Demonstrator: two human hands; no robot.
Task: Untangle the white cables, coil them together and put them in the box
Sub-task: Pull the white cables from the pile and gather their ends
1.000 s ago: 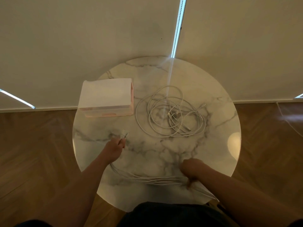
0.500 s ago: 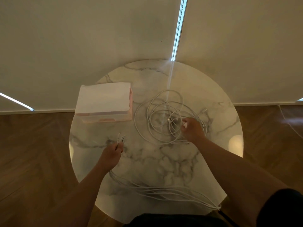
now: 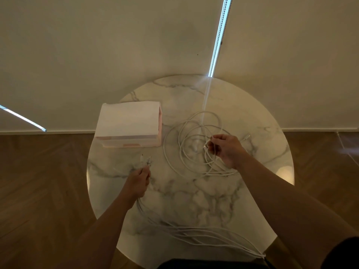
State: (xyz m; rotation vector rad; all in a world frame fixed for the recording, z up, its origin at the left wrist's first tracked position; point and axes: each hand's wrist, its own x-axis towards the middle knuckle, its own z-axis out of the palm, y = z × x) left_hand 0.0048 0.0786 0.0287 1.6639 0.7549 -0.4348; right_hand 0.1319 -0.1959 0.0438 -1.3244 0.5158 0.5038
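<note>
The pink box sits left of centre on the round marble table. Its top looks white, and I can't tell from here whether it is open. Just below it, the left hand is closed round a small bundle of cable ends, the plugs poking up past the fingers. From that fist the straightened strands sweep along the bottom of the frame to the table's lower-right edge. Right of centre lies the loose tangle of white cables, nowhere near the box. The right hand is in among the loops, pinching one cable near its plug. If that end gets tugged straight out through the loops, I'd expect a knot to cinch. The strands at the rim could also slide off and drag the bundle.
</note>
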